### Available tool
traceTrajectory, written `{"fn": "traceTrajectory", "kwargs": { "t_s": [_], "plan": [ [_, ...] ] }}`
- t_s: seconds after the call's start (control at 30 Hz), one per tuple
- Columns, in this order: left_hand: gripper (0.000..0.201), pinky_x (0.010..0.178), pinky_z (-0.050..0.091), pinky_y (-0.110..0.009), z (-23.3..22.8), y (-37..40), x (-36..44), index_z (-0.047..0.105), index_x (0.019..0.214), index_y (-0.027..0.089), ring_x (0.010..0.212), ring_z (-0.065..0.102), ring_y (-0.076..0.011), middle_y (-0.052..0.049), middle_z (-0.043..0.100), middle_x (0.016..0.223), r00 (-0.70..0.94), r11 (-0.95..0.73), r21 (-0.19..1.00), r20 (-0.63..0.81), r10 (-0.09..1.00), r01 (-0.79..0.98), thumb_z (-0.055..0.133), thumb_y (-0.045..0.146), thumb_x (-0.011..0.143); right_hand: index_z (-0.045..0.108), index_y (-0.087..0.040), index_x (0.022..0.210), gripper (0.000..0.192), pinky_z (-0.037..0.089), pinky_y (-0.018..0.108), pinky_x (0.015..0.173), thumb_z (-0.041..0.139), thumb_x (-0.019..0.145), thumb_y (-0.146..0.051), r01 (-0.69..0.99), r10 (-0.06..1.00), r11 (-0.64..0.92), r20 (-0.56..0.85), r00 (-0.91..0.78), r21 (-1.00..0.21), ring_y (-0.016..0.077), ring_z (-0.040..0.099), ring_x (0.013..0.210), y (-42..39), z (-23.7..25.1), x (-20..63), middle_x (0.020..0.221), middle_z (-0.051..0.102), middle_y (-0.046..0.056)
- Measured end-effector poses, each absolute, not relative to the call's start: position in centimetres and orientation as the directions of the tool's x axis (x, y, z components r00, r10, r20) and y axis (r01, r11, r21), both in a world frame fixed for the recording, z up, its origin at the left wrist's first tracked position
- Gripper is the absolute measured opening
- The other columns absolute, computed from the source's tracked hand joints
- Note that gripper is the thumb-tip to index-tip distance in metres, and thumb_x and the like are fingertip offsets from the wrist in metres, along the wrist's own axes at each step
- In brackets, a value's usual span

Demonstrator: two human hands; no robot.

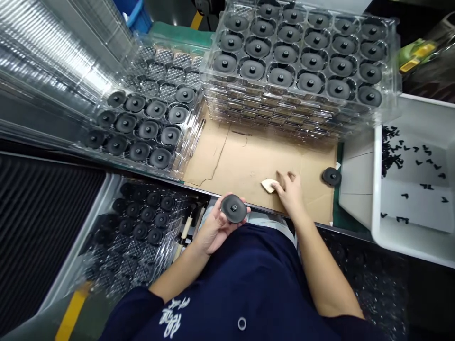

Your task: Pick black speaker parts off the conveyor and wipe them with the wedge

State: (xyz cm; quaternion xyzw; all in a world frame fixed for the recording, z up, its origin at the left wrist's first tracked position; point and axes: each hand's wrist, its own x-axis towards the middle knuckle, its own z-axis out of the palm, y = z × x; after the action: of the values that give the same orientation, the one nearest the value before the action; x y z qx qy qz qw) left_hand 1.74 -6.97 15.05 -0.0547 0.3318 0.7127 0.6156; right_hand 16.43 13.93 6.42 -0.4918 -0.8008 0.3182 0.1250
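In my left hand (216,227) I hold a round black plastic part (233,209) by its rim, its small central stub facing up. My right hand (288,189) is over the cardboard sheet (249,163), thumb and fingers closing at a small pale, leaf-shaped piece (268,185). The thumb touches the piece's right end, while its tip points left. Another black round part (331,176) lies near the cardboard's right edge. A thin dark tool (241,133) rests toward the back of the sheet.
Stacked clear trays (277,102) full of round black parts stand at the back. A partly filled tray (149,130) lies left, another (142,218) sits lower left. At right, a white bin (419,237) contains small black clips (391,149).
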Motion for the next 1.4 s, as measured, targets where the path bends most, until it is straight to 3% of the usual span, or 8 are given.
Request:
{"fn": "traceTrajectory", "kwargs": {
  "t_s": [0.2,0.47,0.63,0.8,0.9,1.1,1.3,1.4],
  "plan": [
    [0.061,0.098,0.049,-0.039,15.2,-7.6,1.0,0.057,0.121,0.02,0.113,0.062,-0.028,-0.011,0.062,0.126,-0.34,-0.071,0.444,-0.563,0.753,-0.893,0.081,0.035,0.067,0.065,-0.02,0.111,0.032,0.048,0.041,0.094,0.045,0.09,-0.034,0.562,0.792,0.386,-0.05,-0.609,-0.731,0.0236,0.057,0.102,8.3,4.5,15.7,0.108,0.054,0.012],
    [0.062,0.096,0.051,-0.035,15.7,-6.8,1.8,0.053,0.125,0.023,0.114,0.062,-0.027,-0.009,0.066,0.122,-0.323,-0.056,0.417,-0.606,0.727,-0.907,0.079,0.035,0.07,0.061,-0.018,0.115,0.036,0.042,0.051,0.1,0.056,0.083,-0.033,0.515,0.766,0.389,-0.042,-0.642,-0.764,0.0296,0.052,0.112,8.3,4.5,16.3,0.131,0.046,0.017],
    [0.068,0.097,0.05,-0.035,16.8,-6.0,2.0,0.049,0.128,0.026,0.112,0.063,-0.0257,-0.008,0.064,0.125,-0.324,-0.03,0.455,-0.585,0.744,-0.89,0.08,0.036,0.069,0.064,-0.019,0.104,0.025,0.05,0.042,0.087,0.055,0.082,-0.026,0.44,0.665,0.42,-0.061,-0.744,-0.794,0.0259,0.06,0.095,8.4,4.9,15.2,0.1,0.066,0.012],
    [0.066,0.093,0.052,-0.035,18.0,-4.7,2.4,0.056,0.122,0.024,0.112,0.063,-0.0265,-0.008,0.061,0.13,-0.294,0.028,0.522,-0.523,0.8,-0.852,0.083,0.037,0.064,0.065,-0.02,0.111,0.029,0.049,0.039,0.08,0.051,0.087,-0.028,0.447,0.72,0.396,-0.031,-0.693,-0.802,0.0226,0.061,0.089,12.0,12.6,15.1,0.106,0.068,0.009],
    [0.064,0.09,0.054,-0.033,18.3,-3.8,3.2,0.061,0.118,0.021,0.109,0.064,-0.027,-0.009,0.064,0.124,-0.258,0.066,0.552,-0.488,0.834,-0.831,0.083,0.042,0.062,0.061,-0.026,0.118,0.029,0.047,0.034,0.081,0.051,0.091,-0.025,0.318,0.778,0.489,0.241,-0.58,-0.813,0.0189,0.06,0.093,9.8,19.3,15.0,0.11,0.066,0.004],
    [0.074,0.081,0.055,-0.026,18.5,-3.1,3.3,0.061,0.122,0.022,0.098,0.067,-0.0218,-0.008,0.07,0.112,-0.264,0.139,0.607,-0.526,0.808,-0.783,0.087,0.039,0.055,0.061,-0.018,0.102,0.018,0.042,0.029,0.067,0.049,0.089,-0.013,0.111,0.561,0.588,0.305,-0.77,-0.801,0.0125,0.059,0.069,5.6,23.2,14.7,0.085,0.07,0.002],
    [0.069,0.089,0.054,-0.034,20.3,-2.7,2.7,0.066,0.116,0.027,0.099,0.068,-0.025,-0.005,0.072,0.109,-0.278,0.108,0.677,-0.437,0.855,-0.728,0.09,0.022,0.051,0.059,-0.019,0.105,0.019,0.041,0.031,0.069,0.047,0.091,-0.015,0.0,0.62,0.66,0.545,-0.564,-0.751,0.0129,0.057,0.066,5.3,20.9,15.6,0.082,0.069,0.002],
    [0.065,0.089,0.054,-0.034,20.8,-2.9,2.3,0.067,0.113,0.027,0.097,0.069,-0.025,-0.005,0.072,0.11,-0.243,0.132,0.679,-0.428,0.871,-0.722,0.089,0.016,0.053,0.062,-0.022,0.101,0.016,0.043,0.029,0.069,0.049,0.093,-0.019,0.1,0.711,0.522,0.367,-0.6,-0.847,0.0127,0.059,0.069,5.2,18.7,17.7,0.085,0.07,0.001]
  ]
}}
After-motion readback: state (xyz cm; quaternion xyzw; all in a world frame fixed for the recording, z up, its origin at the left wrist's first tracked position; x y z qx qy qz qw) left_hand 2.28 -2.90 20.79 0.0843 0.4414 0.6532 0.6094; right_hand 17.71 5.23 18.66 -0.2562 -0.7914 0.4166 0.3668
